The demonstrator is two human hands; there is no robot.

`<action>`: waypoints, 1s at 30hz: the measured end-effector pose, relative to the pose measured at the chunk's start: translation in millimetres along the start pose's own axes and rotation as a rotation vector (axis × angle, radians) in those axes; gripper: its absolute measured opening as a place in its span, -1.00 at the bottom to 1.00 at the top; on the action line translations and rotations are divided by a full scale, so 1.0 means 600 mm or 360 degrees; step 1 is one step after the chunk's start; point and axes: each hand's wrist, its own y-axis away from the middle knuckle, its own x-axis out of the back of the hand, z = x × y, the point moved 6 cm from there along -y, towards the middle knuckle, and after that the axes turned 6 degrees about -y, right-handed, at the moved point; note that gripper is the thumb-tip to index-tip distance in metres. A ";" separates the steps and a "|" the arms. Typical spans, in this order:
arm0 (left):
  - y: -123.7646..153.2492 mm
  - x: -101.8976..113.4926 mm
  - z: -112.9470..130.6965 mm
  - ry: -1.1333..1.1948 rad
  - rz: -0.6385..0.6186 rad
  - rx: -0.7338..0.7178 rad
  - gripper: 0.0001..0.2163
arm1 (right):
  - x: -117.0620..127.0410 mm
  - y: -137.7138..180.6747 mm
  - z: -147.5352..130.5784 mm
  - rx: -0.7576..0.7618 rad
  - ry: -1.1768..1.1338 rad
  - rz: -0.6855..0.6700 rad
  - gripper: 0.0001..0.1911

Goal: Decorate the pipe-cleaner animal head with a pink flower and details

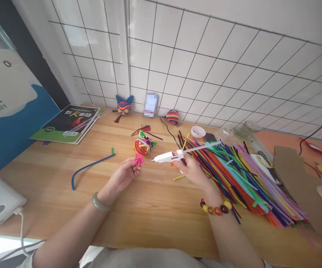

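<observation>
Between the fingertips of my left hand point(126, 174) is a pink pipe-cleaner flower point(139, 160), held above the table. My right hand point(191, 170) grips a white hot glue gun point(166, 157) by its handle. The gun's nozzle points left at the flower, a small gap apart from it, and a long clear glue stick point(202, 146) sticks out of its back. Just behind the flower sits a colourful striped cat-head ornament point(143, 144) with green ears. Whether glue is on the flower is too small to tell.
Many coloured pipe cleaners point(233, 175) lie heaped at the right beside cardboard point(295, 186). A blue pipe cleaner point(89, 166) curves at the left. Against the tiled wall stand a phone point(150, 105), a blue-eared ornament point(124, 106) and a striped ball point(172, 116). A magazine point(68, 123) lies back left.
</observation>
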 end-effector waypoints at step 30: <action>0.008 -0.004 0.008 -0.0232 0.0121 -0.0164 -0.84 | -0.053 0.046 -0.060 0.0587 0.0467 0.0471 -0.68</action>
